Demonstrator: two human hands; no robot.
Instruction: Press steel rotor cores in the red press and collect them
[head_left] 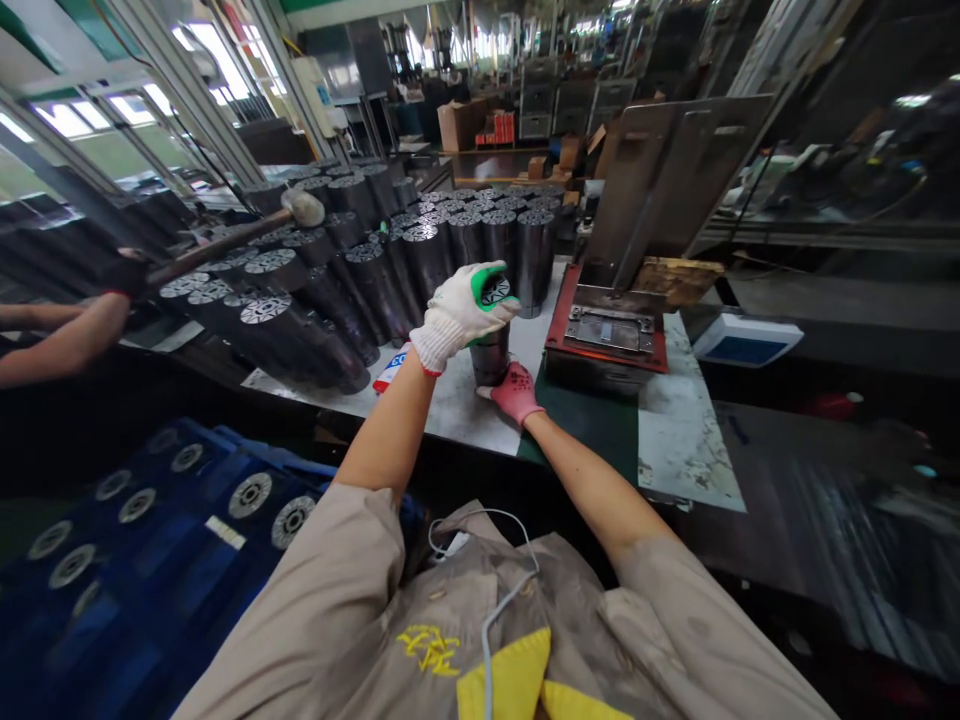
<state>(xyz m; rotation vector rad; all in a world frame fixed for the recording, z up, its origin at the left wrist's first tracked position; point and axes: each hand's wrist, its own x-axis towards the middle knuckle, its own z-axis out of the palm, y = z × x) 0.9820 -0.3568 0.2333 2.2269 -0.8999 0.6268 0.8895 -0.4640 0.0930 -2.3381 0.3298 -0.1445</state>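
On bench (457, 412), dark cylinder (490, 358) is clasped by left hand (466, 305) at top, by right hand (517, 394) at base; probably heavy, rigid, best supported low.

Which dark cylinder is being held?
The dark cylinder with left hand at its top, right hand at its base; the others aren't held.

From the wearer's head, the one camera looked forward and down, fairly close above the left hand (461, 308) and right hand (517, 393), reaching beyond the worktable (480, 422) toward blurrier, probably cardboard, boxes (459, 127).
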